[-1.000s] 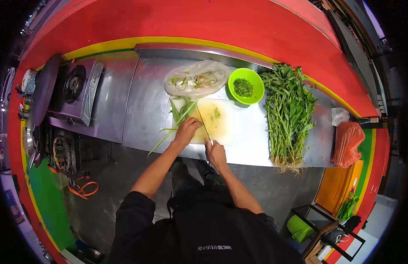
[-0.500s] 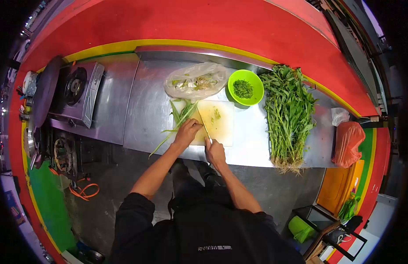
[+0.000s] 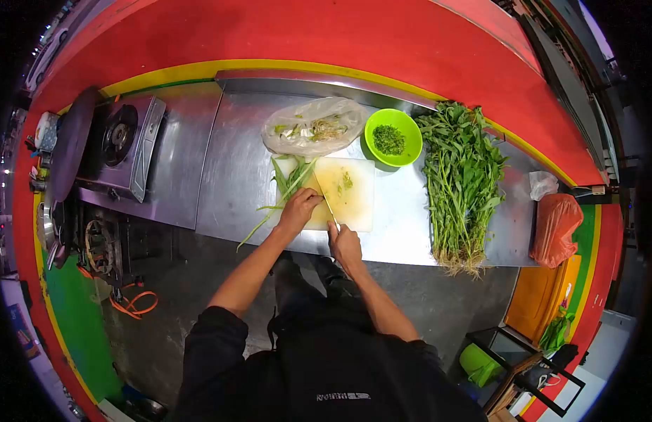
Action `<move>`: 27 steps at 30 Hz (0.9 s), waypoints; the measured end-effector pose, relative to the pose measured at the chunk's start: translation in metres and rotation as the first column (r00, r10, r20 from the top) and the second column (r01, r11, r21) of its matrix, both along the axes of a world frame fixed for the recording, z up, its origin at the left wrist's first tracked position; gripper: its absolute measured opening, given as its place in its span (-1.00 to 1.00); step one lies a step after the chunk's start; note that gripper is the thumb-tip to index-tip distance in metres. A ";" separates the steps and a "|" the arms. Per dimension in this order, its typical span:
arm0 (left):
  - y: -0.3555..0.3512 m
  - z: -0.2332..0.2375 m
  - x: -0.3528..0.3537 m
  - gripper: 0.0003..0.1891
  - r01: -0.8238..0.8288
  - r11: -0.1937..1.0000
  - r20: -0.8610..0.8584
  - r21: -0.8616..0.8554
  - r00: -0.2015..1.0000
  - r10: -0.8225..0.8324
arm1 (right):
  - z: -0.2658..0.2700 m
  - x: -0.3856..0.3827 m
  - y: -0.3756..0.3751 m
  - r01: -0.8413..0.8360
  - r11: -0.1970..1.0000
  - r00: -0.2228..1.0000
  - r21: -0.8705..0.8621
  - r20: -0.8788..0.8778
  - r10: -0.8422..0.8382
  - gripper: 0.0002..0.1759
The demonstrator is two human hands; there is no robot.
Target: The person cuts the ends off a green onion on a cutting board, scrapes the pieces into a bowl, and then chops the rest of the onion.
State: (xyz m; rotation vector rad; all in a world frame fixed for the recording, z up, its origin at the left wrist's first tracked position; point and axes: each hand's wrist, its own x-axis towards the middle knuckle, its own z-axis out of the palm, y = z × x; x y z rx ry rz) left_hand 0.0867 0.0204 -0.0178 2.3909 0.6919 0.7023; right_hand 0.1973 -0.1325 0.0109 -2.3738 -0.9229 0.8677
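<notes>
My right hand (image 3: 345,243) is closed round the handle of a knife (image 3: 328,204), its blade pointing away from me over a pale cutting board (image 3: 357,200). Just left of the blade, my left hand (image 3: 300,209) has its fingers curled down on long green leafy stalks (image 3: 290,184). These stalks lie over the left part of the board, and one long piece trails off towards the counter's near edge. Some chopped green bits (image 3: 345,181) rest on the board to the right of the blade.
Behind the board lie a clear plastic bag (image 3: 313,144) of trimmings and a lime-green bowl (image 3: 412,144) of chopped greens. A big bunch of leafy greens (image 3: 463,183) with roots spans the counter on the right, near a red plastic bag (image 3: 554,228). A gas stove (image 3: 118,144) stands at left.
The view has shifted very slightly. Both hands, the knife and the stalks stay in nearly the same places.
</notes>
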 end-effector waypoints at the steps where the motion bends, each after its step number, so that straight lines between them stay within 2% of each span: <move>1: 0.000 0.002 0.000 -0.79 0.003 1.000 -0.010 0.005 1.000 -0.003 | 0.001 -0.001 0.003 -0.001 1.000 1.000 0.000 -0.001 0.001 -0.37; 5: -0.002 0.006 -0.001 -0.75 0.014 0.999 -0.045 -0.031 0.999 -0.015 | 0.003 -0.001 0.011 0.005 1.000 1.000 -0.020 0.027 -0.004 -0.37; 11: -0.001 0.005 -0.003 -0.73 0.019 1.000 -0.050 0.001 0.999 -0.019 | 0.008 0.000 0.001 0.008 0.999 0.999 0.044 -0.047 -0.006 -0.35; 15: 0.001 0.002 0.000 -0.83 0.017 1.000 -0.018 0.011 1.000 -0.017 | 0.003 -0.001 -0.003 0.014 1.000 0.999 0.000 -0.045 -0.014 -0.35; 19: 0.002 0.003 0.000 -0.82 0.037 0.999 -0.031 0.009 0.999 -0.036 | 0.000 -0.001 0.000 -0.009 1.000 1.000 -0.006 0.020 0.009 -0.35; 22: 0.001 0.005 0.000 -0.75 0.029 1.000 -0.057 0.003 0.998 -0.029 | 0.000 0.000 0.007 0.002 0.999 1.000 -0.032 0.012 -0.002 -0.35; 27: 0.000 0.008 0.000 -0.78 0.009 1.000 -0.044 -0.006 0.999 -0.009 | 0.008 0.002 0.012 0.021 1.000 1.000 -0.003 -0.023 -0.021 -0.35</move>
